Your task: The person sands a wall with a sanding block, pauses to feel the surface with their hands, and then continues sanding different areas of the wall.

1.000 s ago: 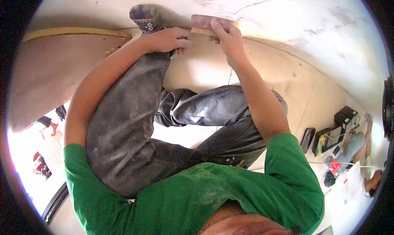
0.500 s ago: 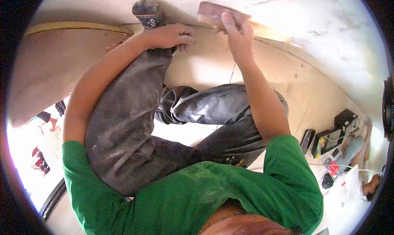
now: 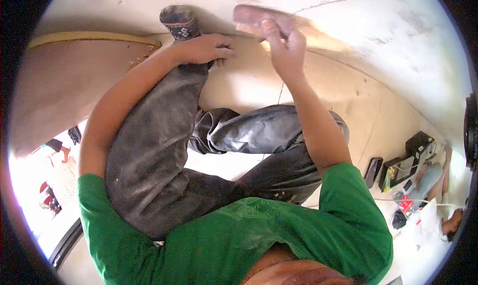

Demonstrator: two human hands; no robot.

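Brown, blurred block lies half hidden under the right hand.

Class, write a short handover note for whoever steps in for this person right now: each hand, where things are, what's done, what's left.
Left hand: rests on the wooden board by the shoe, fingers curled; grip unclear.
Right hand: grips a brown block at the board's far edge, by the wall.
Done: cannot tell how much of the edge is worked.
Left: likely rub the block along that edge.
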